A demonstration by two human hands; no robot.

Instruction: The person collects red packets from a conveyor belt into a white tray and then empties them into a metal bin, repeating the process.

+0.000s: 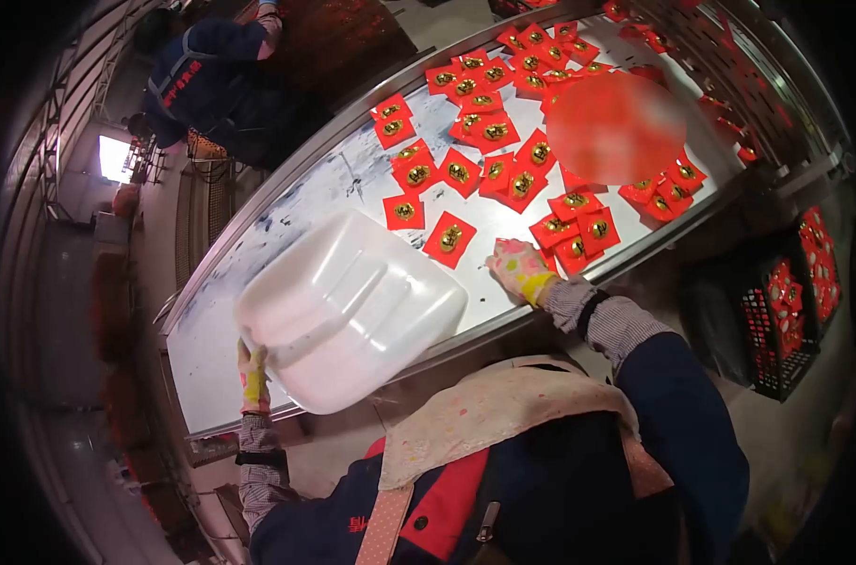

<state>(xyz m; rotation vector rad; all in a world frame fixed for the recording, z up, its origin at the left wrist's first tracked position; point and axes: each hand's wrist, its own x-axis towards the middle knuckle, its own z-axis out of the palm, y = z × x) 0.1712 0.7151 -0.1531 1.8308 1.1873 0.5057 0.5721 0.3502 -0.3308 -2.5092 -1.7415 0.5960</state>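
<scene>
My left hand (pixel 252 379), in a patterned glove, grips the left rim of a large white plastic scoop (pixel 352 306). The scoop lies tilted over the near edge of the metal table, its hollow side up. My right hand (pixel 522 270), in the same kind of glove, is low over the tabletop with its fingers reaching forward, beside a cluster of red square packets (pixel 573 250). I see nothing held in it. Each packet bears a gold emblem. Several loose packets, such as one red packet (pixel 449 239), lie between the scoop and the larger pile.
The metal table (pixel 301 202) has a raised rim. More packets lie at its far right, partly under a round blurred patch. Black crates (pixel 776 353) with red packets stand on the floor at right. Another person (pixel 211 80) works beyond the table at upper left.
</scene>
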